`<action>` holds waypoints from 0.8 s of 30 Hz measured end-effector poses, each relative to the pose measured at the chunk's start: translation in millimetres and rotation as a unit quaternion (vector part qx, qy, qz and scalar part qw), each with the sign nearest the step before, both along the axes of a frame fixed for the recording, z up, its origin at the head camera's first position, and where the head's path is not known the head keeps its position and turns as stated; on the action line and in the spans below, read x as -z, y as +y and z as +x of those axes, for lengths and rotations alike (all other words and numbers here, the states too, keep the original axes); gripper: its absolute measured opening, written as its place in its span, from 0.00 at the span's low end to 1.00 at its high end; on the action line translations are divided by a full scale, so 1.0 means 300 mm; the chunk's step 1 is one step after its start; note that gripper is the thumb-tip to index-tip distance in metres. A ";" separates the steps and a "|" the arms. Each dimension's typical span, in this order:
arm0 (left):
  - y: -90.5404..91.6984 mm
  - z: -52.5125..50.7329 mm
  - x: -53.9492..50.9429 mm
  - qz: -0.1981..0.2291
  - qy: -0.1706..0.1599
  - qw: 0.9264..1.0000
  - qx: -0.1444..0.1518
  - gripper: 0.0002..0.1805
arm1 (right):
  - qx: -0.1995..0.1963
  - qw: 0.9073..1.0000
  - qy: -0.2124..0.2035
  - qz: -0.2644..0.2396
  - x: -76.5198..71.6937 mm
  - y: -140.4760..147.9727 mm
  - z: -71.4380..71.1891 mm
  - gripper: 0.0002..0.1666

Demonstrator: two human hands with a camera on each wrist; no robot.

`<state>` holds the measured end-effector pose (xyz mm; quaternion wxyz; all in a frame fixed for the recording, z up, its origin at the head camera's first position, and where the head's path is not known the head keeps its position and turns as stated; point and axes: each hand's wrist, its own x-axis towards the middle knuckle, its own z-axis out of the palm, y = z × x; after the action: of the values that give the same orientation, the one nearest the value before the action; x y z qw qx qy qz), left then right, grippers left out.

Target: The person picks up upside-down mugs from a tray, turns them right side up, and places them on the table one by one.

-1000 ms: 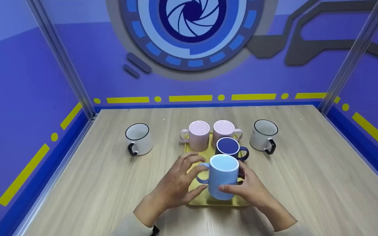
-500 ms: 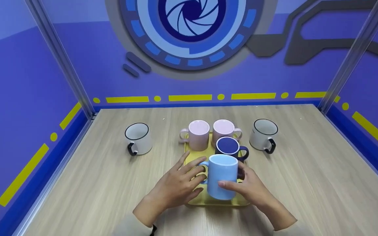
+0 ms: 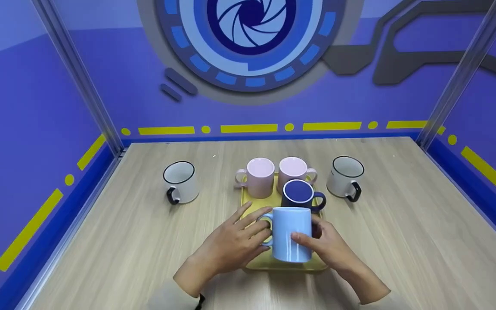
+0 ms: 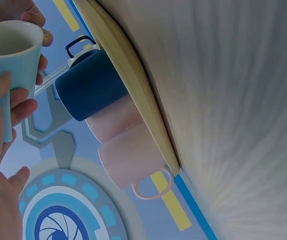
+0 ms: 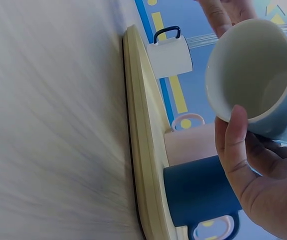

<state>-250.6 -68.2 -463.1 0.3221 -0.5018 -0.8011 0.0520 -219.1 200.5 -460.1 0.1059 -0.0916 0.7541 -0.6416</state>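
Has a white mug [image 3: 184, 187] beyond and left of the left hand [image 3: 229, 244]. Hooks its bent fingers into the handle of the light blue mug [image 3: 285, 230], raised between both hands. Has two pink mugs [image 3: 260, 181] and a dark blue mug [image 3: 297, 192] beyond, on a tray [image 3: 269, 201]. Grips the light blue mug's body with the right hand [image 3: 330, 246]. Has another white mug [image 3: 342, 183] beyond that hand.

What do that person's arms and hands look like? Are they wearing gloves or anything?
No gloves! The left hand and right hand are both bare, and I can't see any rings. The left sleeve and right sleeve look pale greyish-beige and plain. Something small and black peeks out by the left cuff, but too little shows to tell what.
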 end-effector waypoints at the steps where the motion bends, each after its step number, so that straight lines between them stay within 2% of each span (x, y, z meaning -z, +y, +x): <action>1: 0.000 -0.001 0.001 0.002 0.002 1.000 0.004 0.17 | -0.003 1.000 0.000 -0.006 -0.002 0.001 0.001 0.43; 6: -0.001 -0.003 0.003 0.015 0.001 1.000 0.021 0.15 | 0.001 1.000 -0.009 -0.010 -0.010 0.003 0.003 0.44; 10: -0.003 -0.004 0.004 0.029 -0.013 0.999 0.036 0.13 | -0.006 1.000 -0.015 -0.017 -0.013 0.009 0.006 0.48; 14: -0.003 -0.002 0.003 0.047 -0.034 0.997 0.051 0.12 | -0.017 0.999 -0.011 -0.026 -0.014 0.013 0.009 0.45; 19: -0.002 0.005 -0.004 0.081 -0.096 0.990 0.069 0.10 | -0.020 1.000 0.010 -0.018 -0.012 0.014 0.013 0.36; 24: -0.004 0.006 -0.004 0.121 -0.152 0.977 0.087 0.11 | -0.040 0.999 0.029 -0.023 -0.009 0.026 0.019 0.32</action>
<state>-248.7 -69.3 -461.9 0.2577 -0.5293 -0.7942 -0.1507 -213.5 208.3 -457.4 0.1078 -0.1428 0.7375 -0.6512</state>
